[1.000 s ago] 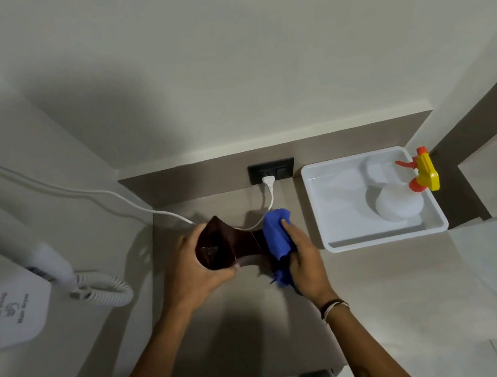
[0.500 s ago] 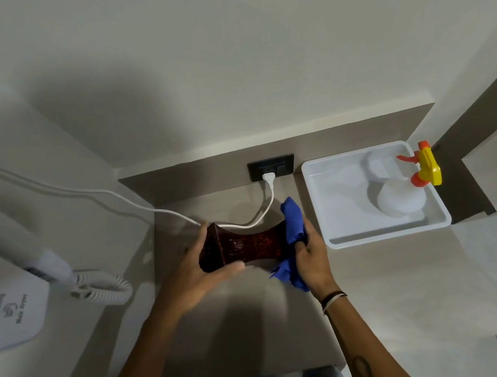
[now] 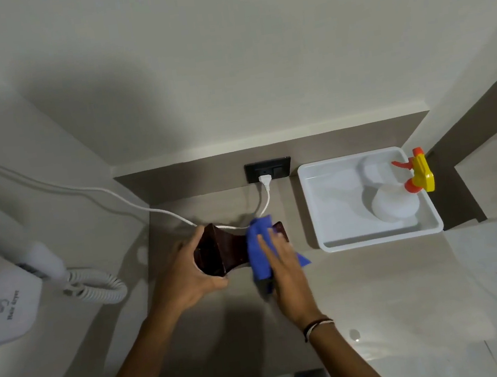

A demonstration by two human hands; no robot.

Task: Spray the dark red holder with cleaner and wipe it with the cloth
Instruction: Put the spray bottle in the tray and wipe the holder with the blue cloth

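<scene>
The dark red holder (image 3: 220,251) lies on its side above the grey counter, flared at both ends. My left hand (image 3: 186,277) grips its left end, thumb under and fingers over the rim. My right hand (image 3: 281,265) presses the blue cloth (image 3: 259,249) flat against the holder's right half, fingers stretched out along it. The cloth hides most of that end; only a corner of the holder shows beside it. The white spray bottle (image 3: 394,201) with its yellow and orange trigger head stands in the white tray (image 3: 312,211) to the right.
A white cable (image 3: 162,211) runs from the wall-mounted hair dryer (image 3: 30,259) on the left to a black socket (image 3: 268,170) just behind the holder. Walls close in on the left, back and right of the counter (image 3: 227,332).
The cloth has slid from the holder's far right end toward its middle, and my right hand has flattened over it. My left hand has turned the holder slightly.
</scene>
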